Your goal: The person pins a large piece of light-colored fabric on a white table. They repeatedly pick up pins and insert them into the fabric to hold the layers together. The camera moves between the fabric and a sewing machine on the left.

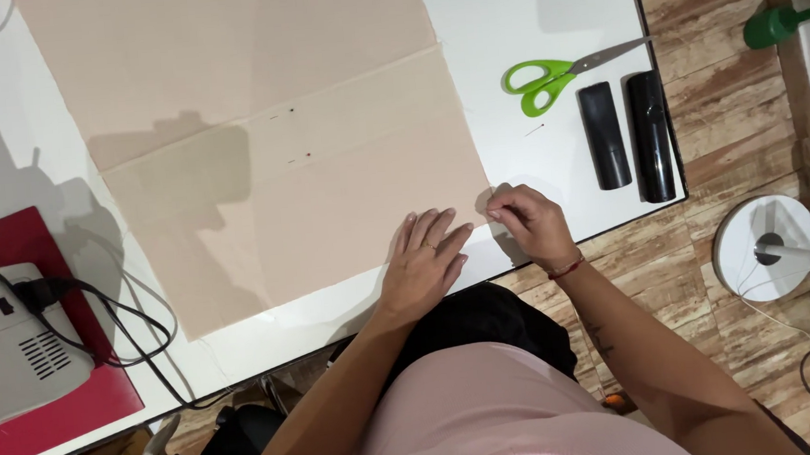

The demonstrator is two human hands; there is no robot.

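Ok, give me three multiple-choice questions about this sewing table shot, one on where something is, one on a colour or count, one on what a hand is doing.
1. Where do the scissors lie?
A. On the beige fabric
B. On the white table, right of the fabric
C. On the floor

2. How many black cylinders lie near the table's right edge?
A. One
B. Two
C. Four

3. How is the left hand placed?
A. Flat on the beige fabric
B. Holding the scissors
C. Raised above the table

Answers:
1. B: the green-handled scissors rest on bare white table beside the fabric's right edge.
2. B: two black cylinders lie side by side below the scissors.
3. A: its fingers are spread flat on the fabric's corner, while the right hand pinches the fabric edge beside it.
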